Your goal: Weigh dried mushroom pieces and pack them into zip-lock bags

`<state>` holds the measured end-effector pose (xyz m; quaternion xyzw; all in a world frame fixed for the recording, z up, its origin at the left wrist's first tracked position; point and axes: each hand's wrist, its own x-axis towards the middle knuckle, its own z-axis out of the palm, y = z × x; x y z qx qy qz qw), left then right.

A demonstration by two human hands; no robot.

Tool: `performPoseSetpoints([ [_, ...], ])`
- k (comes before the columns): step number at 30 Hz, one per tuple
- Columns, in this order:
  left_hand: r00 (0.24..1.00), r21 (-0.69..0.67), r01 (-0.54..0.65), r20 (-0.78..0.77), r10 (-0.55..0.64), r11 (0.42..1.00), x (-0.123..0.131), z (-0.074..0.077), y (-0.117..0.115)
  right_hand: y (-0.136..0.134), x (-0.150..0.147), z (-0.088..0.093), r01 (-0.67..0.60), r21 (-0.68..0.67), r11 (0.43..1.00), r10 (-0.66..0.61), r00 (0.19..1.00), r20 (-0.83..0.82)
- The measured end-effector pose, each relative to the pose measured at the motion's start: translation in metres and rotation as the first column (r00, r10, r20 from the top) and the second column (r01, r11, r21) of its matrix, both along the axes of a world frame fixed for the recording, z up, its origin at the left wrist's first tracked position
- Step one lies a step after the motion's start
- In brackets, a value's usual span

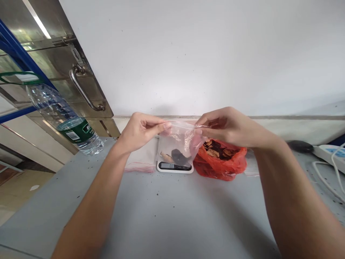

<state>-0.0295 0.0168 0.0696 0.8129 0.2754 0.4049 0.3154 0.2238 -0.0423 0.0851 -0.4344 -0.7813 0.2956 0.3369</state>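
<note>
The left fingers (166, 126) pinch 1 top corner of a clear bag (175, 140), and the right fingers (198, 132) pinch the other side of its top edge. The bag hangs between and below them, with a dark piece (178, 156) and a tan piece (166, 157) showing low in it. Below the fingers, a scale (175, 171) on the counter (161, 216) reads 0.0; whether the bag touches it cannot be told. Beneath the right fingers sits a red bag (221, 171). A slipping pinch could tip the clear bag and, if unsealed, spill the pieces.
</note>
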Motion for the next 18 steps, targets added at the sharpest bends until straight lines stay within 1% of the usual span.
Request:
performPoseSetpoints([
  [2, 1.0, 0.02, 0.02, -0.006, -0.02, 1.0, 0.002, 0.001, -0.002, 0.002, 0.0, -0.003, -0.021, 0.038, 0.999, 0.022, 1.0, -0.01],
  [5, 0.999, 0.051, 0.038, -0.008, -0.037, 0.998, 0.005, -0.001, -0.004, 0.002, -0.002, -0.006, 0.003, 0.061, 0.998, -0.001, 0.999, -0.032],
  [8, 0.999, 0.074, 0.029, -0.015, -0.028, 0.997, 0.011, -0.004, -0.004, 0.001, -0.005, -0.006, 0.014, 0.001, 1.0, -0.014, 1.0, -0.016],
  [10, 1.0, 0.073, 0.024, -0.02, -0.023, 0.997, 0.016, -0.006, -0.004, 0.001, -0.008, -0.005, -0.009, -0.036, 0.999, 0.01, 1.0, 0.008],
  [11, 0.999, 0.066, 0.026, -0.022, -0.025, 0.997, 0.018, -0.007, -0.004, 0.002, -0.009, -0.006, -0.021, -0.033, 0.999, 0.022, 1.0, 0.02],
  [15, 0.999, 0.015, 0.05, -0.002, -0.05, 0.999, 0.021, -0.009, -0.004, 0.006, -0.01, -0.009, -0.057, 0.093, 0.994, 0.055, 0.998, 0.024],
  [16, 0.998, 0.004, 0.053, 0.017, -0.053, 0.999, 0.02, -0.01, -0.004, 0.006, -0.009, -0.01, -0.057, 0.112, 0.992, 0.055, 0.998, 0.018],
  [18, 0.997, -0.016, 0.05, 0.057, -0.049, 0.999, 0.019, -0.011, -0.002, 0.006, -0.009, -0.011, -0.041, 0.106, 0.994, 0.04, 0.999, 0.008],
])
